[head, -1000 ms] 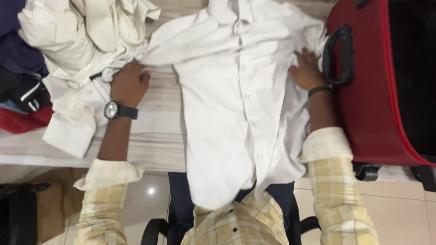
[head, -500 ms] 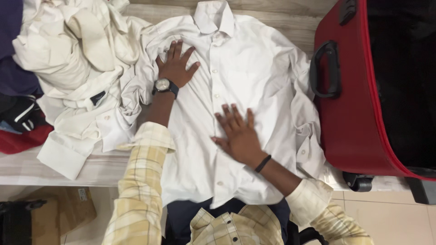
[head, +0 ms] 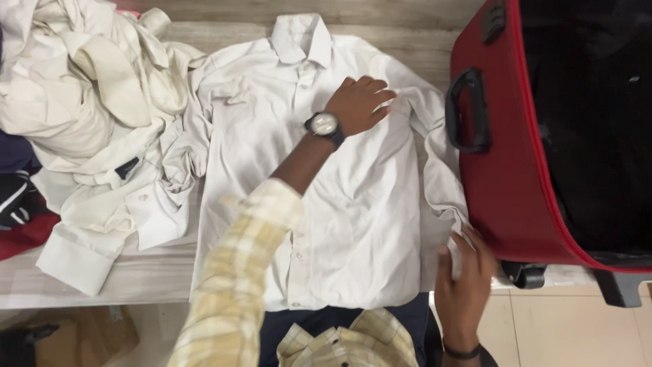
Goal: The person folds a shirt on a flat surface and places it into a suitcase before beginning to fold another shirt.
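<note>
White dress shirt (head: pixel 353 204) is laid flat, buttoned front up, on the pale wooden worktop (head: pixel 136 272), with its collar away from the person and its hem at the near edge. At the far left, a heap of crumpled cream and white garments (head: pixel 95 115) is piled on the worktop, touching the shirt's left sleeve; dark and red clothes (head: pixel 17 211) are seen at the left border beneath the heap. Nearer the middle, the left hand (head: pixel 360 103), with a wristwatch (head: pixel 324 125) on the wrist, is pressed palm down on the shirt's upper chest, fingers together and extended toward the right shoulder. The plaid yellow sleeve (head: pixel 238 285) is stretched across the shirt's lower front. Further right, the shirt's right sleeve is bunched along the edge, and its cuff is pinched by the right hand (head: pixel 465 272) near the worktop's near corner. At the far right, an open red suitcase (head: pixel 502 170) with a black handle (head: pixel 467 109) is stood just beside the shirt.
</note>
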